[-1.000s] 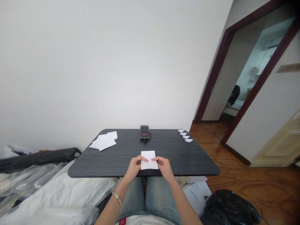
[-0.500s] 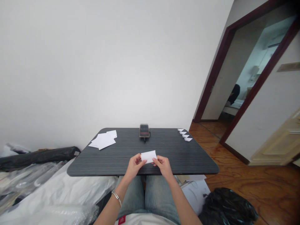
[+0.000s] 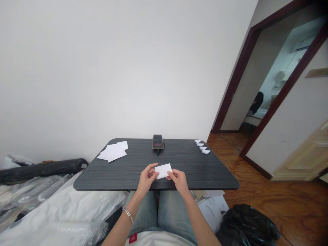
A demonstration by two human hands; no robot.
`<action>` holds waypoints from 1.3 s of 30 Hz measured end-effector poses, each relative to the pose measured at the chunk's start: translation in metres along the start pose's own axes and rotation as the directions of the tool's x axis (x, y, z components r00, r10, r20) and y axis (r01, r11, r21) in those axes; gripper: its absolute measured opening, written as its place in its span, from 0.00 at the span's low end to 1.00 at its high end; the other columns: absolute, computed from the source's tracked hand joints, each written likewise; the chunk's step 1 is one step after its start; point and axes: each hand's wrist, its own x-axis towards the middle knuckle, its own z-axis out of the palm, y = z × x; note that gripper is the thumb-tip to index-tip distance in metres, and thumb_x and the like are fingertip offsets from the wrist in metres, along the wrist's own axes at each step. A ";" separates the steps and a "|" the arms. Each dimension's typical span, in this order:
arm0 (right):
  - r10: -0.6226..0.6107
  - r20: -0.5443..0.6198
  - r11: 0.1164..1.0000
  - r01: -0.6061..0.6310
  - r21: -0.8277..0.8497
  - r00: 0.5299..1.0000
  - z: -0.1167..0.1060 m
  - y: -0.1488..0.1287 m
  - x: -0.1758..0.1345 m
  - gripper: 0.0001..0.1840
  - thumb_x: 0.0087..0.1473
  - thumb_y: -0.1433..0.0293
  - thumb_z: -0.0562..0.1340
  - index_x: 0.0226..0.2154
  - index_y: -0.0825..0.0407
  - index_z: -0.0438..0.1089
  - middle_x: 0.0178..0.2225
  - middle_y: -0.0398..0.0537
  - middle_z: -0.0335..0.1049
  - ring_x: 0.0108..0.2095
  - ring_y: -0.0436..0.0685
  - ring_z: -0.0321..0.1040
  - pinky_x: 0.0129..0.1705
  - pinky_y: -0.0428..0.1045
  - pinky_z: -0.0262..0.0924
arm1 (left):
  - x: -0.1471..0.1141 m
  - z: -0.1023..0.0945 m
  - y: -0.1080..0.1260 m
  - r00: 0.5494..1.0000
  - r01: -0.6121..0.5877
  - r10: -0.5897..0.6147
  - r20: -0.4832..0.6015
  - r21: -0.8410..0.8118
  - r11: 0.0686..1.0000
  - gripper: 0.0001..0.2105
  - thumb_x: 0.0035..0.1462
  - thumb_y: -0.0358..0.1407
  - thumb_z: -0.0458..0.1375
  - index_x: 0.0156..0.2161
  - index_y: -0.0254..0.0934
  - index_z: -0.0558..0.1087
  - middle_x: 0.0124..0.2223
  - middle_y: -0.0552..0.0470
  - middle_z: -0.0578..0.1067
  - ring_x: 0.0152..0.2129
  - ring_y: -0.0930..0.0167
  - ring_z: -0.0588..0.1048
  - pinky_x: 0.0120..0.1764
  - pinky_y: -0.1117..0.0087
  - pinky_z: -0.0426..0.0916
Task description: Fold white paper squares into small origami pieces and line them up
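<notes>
We faced a white wall across the far side, with a dark red door frame to the right and a brown wooden floor below it. Before us stood the dark bench, rounded at its corners, our jeans partly beneath its near edge. White plastic wrapping lay to the left of the bench, a black bag on the floor to the near right, and a long black roll to the far left. On the bench, overlapping white sheets lay at the far left. Our left hand and right hand met over the near middle. A small dark device stood at the far middle. Between our hands was a white paper, slightly tilted: our right fingers pinched its near right corner, while our left thumb and forefinger were spread at its left edge, and we could not tell whether they gripped it. Four small folded pieces lay in a row at the far right. A silvery bracelet circled our left wrist.
</notes>
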 end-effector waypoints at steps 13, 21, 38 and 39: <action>-0.003 -0.023 1.000 0.003 -0.025 1.000 0.000 -0.001 -0.001 0.18 0.47 0.59 0.60 0.16 0.54 0.65 0.16 0.45 0.70 0.19 0.53 0.67 0.24 0.46 0.59 | -0.001 0.001 0.000 1.000 0.001 -0.001 -0.012 -0.004 1.000 0.14 0.46 0.35 0.60 0.39 0.31 0.69 0.24 0.54 0.73 0.20 0.75 0.69 0.26 0.76 0.61; 0.001 -0.031 1.000 -0.002 -0.025 1.000 0.000 0.000 0.000 0.18 0.46 0.58 0.60 0.15 0.54 0.64 0.15 0.45 0.70 0.18 0.53 0.67 0.23 0.46 0.59 | -0.001 0.002 0.002 1.000 -0.004 0.005 -0.027 0.012 1.000 0.12 0.46 0.34 0.60 0.37 0.31 0.70 0.24 0.54 0.74 0.20 0.74 0.69 0.25 0.76 0.61; 0.101 -0.026 0.969 -0.092 0.228 0.995 0.002 0.000 0.004 0.20 0.40 0.60 0.65 0.34 0.54 0.64 0.16 0.40 0.70 0.17 0.51 0.68 0.19 0.44 0.62 | -0.002 0.001 -0.002 0.999 -0.014 0.017 -0.049 0.060 0.998 0.12 0.47 0.36 0.59 0.37 0.31 0.70 0.24 0.52 0.75 0.20 0.73 0.70 0.24 0.76 0.61; 0.108 -0.010 0.970 -0.104 0.218 0.994 0.002 -0.001 0.004 0.19 0.40 0.59 0.65 0.32 0.56 0.66 0.17 0.42 0.71 0.17 0.52 0.68 0.20 0.44 0.63 | -0.002 0.000 -0.002 0.999 -0.013 0.016 -0.050 0.062 0.998 0.12 0.47 0.36 0.59 0.37 0.31 0.70 0.24 0.51 0.75 0.20 0.73 0.70 0.24 0.76 0.61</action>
